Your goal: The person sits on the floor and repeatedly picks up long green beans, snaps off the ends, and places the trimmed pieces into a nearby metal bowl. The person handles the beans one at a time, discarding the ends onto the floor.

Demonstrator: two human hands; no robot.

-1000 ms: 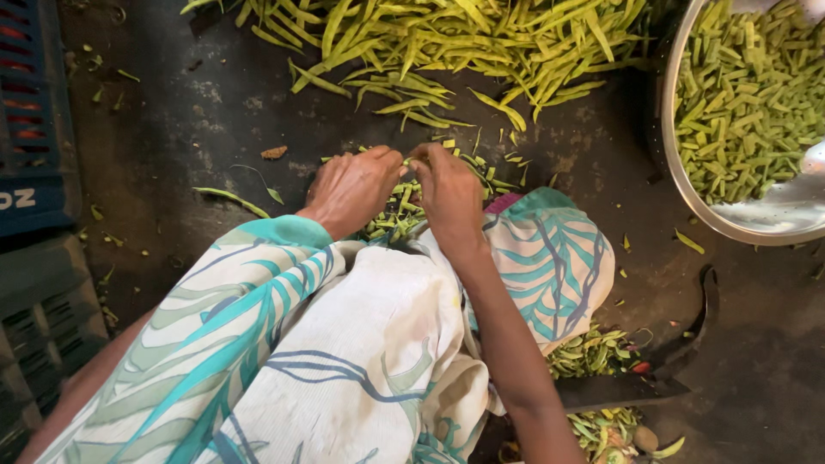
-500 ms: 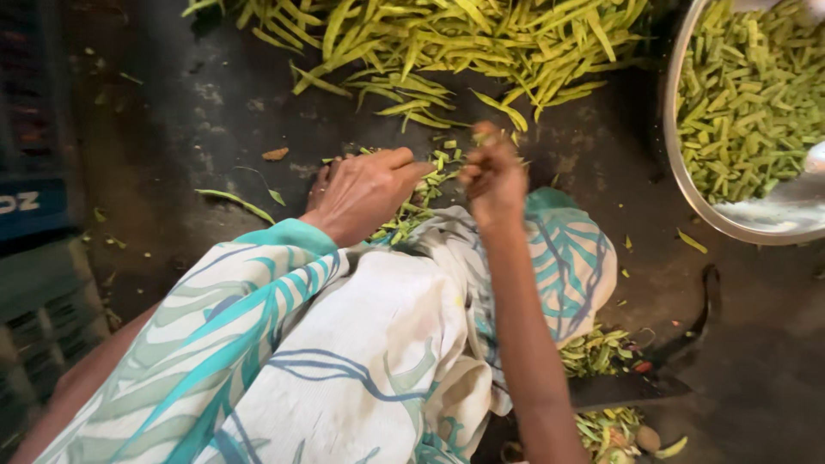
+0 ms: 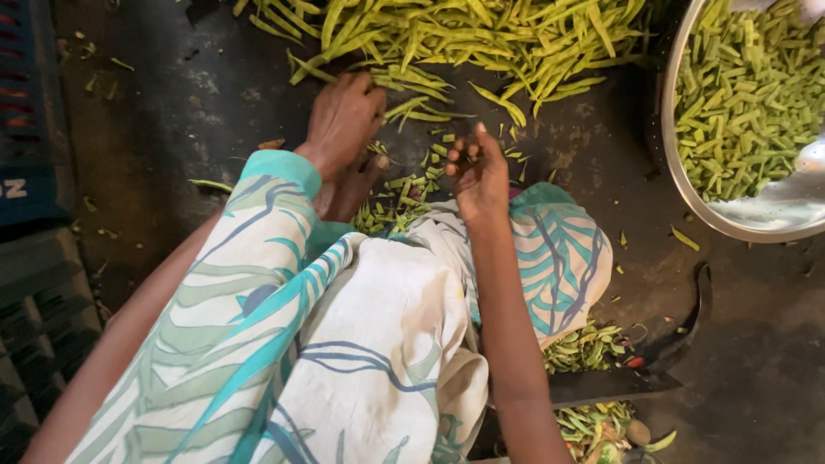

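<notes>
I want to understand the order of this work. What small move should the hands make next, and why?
Probably the left hand should close on a few whole green beans from the pile it touches and draw them toward the lap. The right hand is lifted with curled fingers; whether its grip holds any bits is unclear. Cut pieces lie below it, and the steel bowl already holds chopped beans.

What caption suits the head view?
Left hand reaches the bean pile; right hand lifted beside metal bowl.
</notes>
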